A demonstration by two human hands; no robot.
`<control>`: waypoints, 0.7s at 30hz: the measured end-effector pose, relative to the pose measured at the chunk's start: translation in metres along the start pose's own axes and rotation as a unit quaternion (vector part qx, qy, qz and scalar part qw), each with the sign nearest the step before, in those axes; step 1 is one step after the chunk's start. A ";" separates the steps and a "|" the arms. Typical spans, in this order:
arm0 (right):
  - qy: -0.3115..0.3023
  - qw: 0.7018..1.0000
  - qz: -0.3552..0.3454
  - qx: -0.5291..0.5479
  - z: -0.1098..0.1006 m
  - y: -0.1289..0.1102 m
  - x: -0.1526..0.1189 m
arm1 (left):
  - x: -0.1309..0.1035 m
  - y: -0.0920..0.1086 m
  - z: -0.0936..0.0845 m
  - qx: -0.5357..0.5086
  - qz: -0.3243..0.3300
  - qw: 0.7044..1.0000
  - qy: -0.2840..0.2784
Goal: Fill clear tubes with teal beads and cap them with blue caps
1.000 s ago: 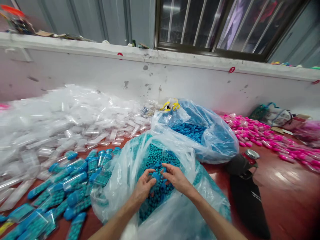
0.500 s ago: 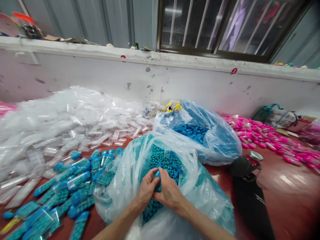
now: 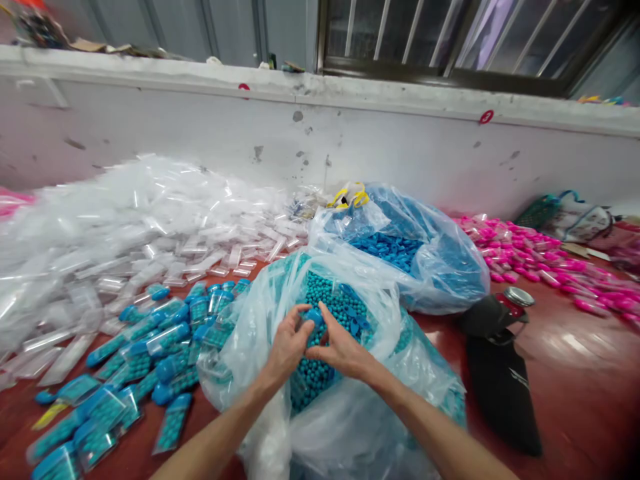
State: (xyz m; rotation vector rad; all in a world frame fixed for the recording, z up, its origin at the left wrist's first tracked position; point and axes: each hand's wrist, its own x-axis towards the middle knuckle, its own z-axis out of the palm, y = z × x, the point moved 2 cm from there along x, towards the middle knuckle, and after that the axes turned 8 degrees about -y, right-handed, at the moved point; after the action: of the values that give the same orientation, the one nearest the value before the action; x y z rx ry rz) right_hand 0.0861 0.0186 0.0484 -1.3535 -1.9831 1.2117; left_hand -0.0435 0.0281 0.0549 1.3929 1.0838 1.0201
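My left hand [image 3: 287,343] pinches a small container with a blue cap [image 3: 315,317] between thumb and fingers; its lower part is hard to make out. Beside it, my right hand [image 3: 345,350] has thumb and forefinger spread apart, with nothing clearly held in them. Both hands are over an open clear plastic bag [image 3: 250,367] full of teal beads [image 3: 315,383]. Some loose blue pieces [image 3: 357,313] lie on the beads within the bag.
Filled blue-capped containers [image 3: 165,340] lie left on the red table [image 3: 575,400], before a heap of clear empty tubes [image 3: 150,220]. Behind is a bag of blue parts [image 3: 450,267]. Pink pieces [image 3: 520,253], a lidded jar [image 3: 517,300] and a black cap [image 3: 500,393] are right.
My right hand's fingers have spread away from the blue-capped container, while my left hand keeps hold of it. The camera view has shifted slightly downward.
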 end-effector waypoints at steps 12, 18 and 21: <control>-0.087 0.941 -0.014 -0.328 0.047 -0.015 -0.007 | -0.037 0.049 -0.107 0.460 0.147 0.826 0.291; -0.048 0.920 -0.028 -0.387 0.052 0.017 0.003 | -0.040 0.014 -0.016 0.391 0.042 0.915 -0.094; -0.047 0.933 -0.068 -0.351 0.045 0.035 0.003 | -0.031 -0.004 0.000 0.478 -0.047 0.858 -0.182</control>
State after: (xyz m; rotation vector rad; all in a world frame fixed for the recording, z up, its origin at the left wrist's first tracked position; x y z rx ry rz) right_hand 0.0689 0.0079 -0.0045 -1.4351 -2.6713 0.5070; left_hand -0.0507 -0.0022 0.0503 2.1680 1.4111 0.0494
